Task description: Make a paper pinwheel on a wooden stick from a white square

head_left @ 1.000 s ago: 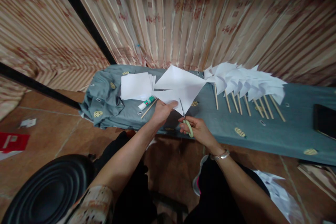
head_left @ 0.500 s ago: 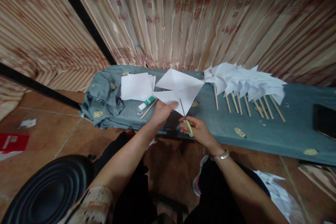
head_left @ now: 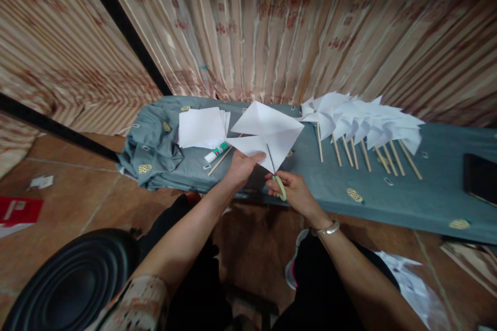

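While the left hand (head_left: 241, 166) pinches the near corner of the creased paper square (head_left: 267, 132), held above the desk (head_left: 388, 196), the right hand (head_left: 292, 190) grips scissors (head_left: 275, 175) whose blades enter its edge; risk: thumb lies near the blades, and the limp sheet may let the cut stray

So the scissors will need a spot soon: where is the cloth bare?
Bare cloth lies between the pinwheels and the dark slab, and along the near edge below the sticks. It is crowded around the paper stack, glue and loose stick, left of the hands.
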The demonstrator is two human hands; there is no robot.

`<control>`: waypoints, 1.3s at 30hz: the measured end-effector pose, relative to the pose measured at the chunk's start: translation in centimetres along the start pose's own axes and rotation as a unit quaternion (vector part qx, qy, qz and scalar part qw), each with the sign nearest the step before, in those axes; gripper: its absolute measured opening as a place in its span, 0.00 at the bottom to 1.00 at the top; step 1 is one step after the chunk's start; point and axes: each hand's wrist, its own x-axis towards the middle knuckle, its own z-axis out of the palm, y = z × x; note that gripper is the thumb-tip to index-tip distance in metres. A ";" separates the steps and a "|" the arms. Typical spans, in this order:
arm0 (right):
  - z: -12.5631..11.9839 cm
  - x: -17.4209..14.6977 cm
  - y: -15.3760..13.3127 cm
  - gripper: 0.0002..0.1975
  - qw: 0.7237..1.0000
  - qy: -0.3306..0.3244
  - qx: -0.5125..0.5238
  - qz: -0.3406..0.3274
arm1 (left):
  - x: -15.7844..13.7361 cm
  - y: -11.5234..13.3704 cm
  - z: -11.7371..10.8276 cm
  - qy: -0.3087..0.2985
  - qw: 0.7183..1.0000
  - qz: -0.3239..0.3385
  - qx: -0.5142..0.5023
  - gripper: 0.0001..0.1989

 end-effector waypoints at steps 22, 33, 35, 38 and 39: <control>-0.2 0.1 0.4 0.25 1.000 0.001 0.003 -0.001 | -0.4 -0.2 0.1 -0.008 1.000 -0.016 -0.001 0.11; -0.2 0.0 -0.1 0.23 1.000 0.004 -0.024 -0.019 | -0.6 -0.3 -0.1 -0.022 0.999 -0.026 0.009 0.11; -0.2 0.1 -0.1 0.23 1.000 0.004 -0.024 -0.018 | -0.6 -0.3 0.0 -0.014 1.000 -0.021 0.009 0.11; -0.2 0.1 0.2 0.23 1.000 0.001 -0.020 -0.014 | -0.6 -0.3 0.0 -0.013 1.000 -0.017 0.007 0.10; -0.3 0.2 0.2 0.24 1.000 -0.002 -0.017 -0.011 | -0.6 -0.4 0.0 -0.015 1.000 -0.017 0.006 0.10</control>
